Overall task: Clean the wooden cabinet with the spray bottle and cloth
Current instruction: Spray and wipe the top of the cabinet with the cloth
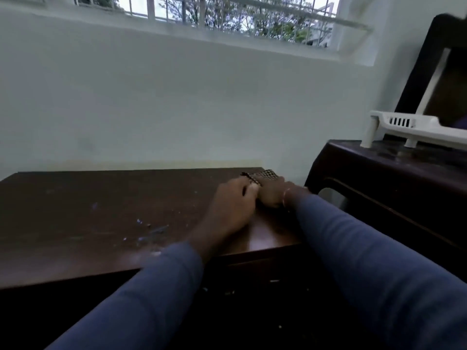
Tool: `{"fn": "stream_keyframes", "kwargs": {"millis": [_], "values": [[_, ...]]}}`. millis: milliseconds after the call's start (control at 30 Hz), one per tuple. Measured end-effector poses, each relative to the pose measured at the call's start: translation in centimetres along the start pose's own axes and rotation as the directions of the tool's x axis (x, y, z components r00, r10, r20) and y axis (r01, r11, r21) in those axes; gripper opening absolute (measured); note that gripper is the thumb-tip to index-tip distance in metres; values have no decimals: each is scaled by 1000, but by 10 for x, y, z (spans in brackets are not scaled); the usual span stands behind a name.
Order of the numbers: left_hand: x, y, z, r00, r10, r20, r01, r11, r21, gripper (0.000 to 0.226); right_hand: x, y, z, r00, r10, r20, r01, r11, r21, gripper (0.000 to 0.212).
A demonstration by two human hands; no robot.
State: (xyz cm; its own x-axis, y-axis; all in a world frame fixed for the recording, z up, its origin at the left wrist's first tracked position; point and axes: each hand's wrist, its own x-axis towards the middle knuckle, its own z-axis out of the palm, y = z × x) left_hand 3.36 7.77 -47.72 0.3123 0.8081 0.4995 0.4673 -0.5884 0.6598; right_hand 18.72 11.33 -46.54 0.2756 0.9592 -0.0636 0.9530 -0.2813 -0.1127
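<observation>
The wooden cabinet [101, 210] is dark brown, with pale specks and smears on its top near the front edge. A checked cloth [265, 175] lies at the cabinet's far right corner. My left hand [232, 205] and my right hand [271, 193] meet at that corner, both with fingers closed on the cloth, which shows only above the knuckles. Both arms wear blue sleeves. No spray bottle is in view.
A second dark wooden table [394, 173] stands to the right, slightly higher, with a white plastic rack [404, 122] on it and a dark framed panel [444, 72] leaning behind. A pale wall and a barred window [227, 13] are behind the cabinet.
</observation>
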Motion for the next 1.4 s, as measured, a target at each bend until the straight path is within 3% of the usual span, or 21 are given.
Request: {"fn": "stream_keyframes", "kwargs": {"millis": [100, 167, 333, 433, 600, 733, 867, 967, 1033, 1167, 1400], "values": [[-6, -1, 9, 988, 152, 8, -151, 975, 164, 13, -30, 14, 6, 999, -21, -28, 21, 1000, -17, 63], [-5, 0, 15, 976, 215, 32, -217, 953, 213, 30, -77, 27, 11, 998, -37, -51, 36, 999, -22, 55], [-6, 1, 27, 957, 170, 237, -239, 922, 303, 55, -75, 34, 8, 997, -62, -42, 60, 997, -50, 51], [-3, 0, 26, 949, 127, 288, -211, 936, 282, 45, -19, 21, -3, 993, -109, 46, 110, 994, -22, 73], [-4, 5, 19, 948, 57, 313, -144, 955, 260, 41, 51, 7, -5, 995, -63, 78, 64, 998, -11, 86], [-6, 5, 21, 962, 108, 251, -159, 969, 190, 78, -1, 18, 4, 1000, -3, -9, 3, 1000, -21, 64], [-10, 4, 24, 951, 121, 286, -195, 950, 245, 94, -63, 36, 20, 997, -52, -54, 46, 993, -105, 61], [-11, 4, 27, 949, 79, 306, -172, 942, 288, 72, -61, 37, 16, 988, -154, -24, 146, 969, -200, 62], [-11, 2, 29, 947, 89, 308, -171, 953, 249, 57, -42, 29, 5, 982, -186, 29, 188, 967, -170, 56], [-6, -1, 28, 927, 72, 367, -150, 971, 188, 58, 20, 10, -14, 984, -164, 74, 172, 976, -133, 50], [-6, 3, 22, 929, 23, 370, -93, 980, 175, 53, 70, -6, -15, 983, -183, -27, 184, 983, 23, 49]]}}
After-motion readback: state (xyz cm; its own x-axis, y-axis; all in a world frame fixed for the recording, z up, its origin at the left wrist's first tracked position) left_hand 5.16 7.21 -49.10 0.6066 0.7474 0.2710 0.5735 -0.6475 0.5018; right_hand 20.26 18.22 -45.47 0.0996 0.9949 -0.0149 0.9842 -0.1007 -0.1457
